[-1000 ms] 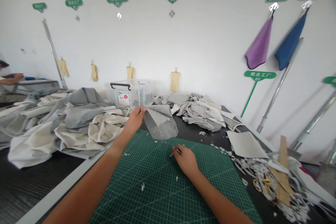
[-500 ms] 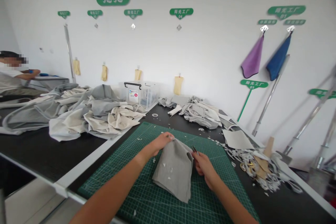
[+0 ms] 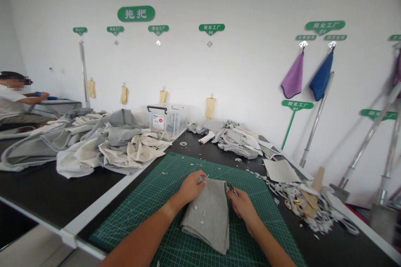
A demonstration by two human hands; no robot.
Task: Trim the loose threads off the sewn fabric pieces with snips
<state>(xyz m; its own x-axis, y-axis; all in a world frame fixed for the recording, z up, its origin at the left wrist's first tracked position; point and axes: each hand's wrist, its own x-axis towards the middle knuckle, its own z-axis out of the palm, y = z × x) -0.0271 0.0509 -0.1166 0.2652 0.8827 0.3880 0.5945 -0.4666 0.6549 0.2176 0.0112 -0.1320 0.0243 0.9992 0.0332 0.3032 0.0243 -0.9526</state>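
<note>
A folded grey cloth (image 3: 208, 217) lies on the green cutting mat (image 3: 150, 212) in front of me. My left hand (image 3: 191, 187) pinches the cloth's top left corner. At the cloth's right edge my right hand (image 3: 241, 206) is closed around a small pair of snips (image 3: 231, 188), whose blades point at the top edge of the cloth. Small white fabric crumbs dot the cloth and the mat.
A heap of grey and cream fabric (image 3: 94, 144) fills the table to the left. A clear plastic box (image 3: 164, 119) and more grey pieces (image 3: 234, 137) lie behind the mat. Trimmings and cardboard (image 3: 307, 204) pile up on the right. Another person (image 3: 15, 100) sits at far left.
My left hand has brought the grey cloth from the back of the mat down flat in front of me. My right hand has come up to its right edge with the snips.
</note>
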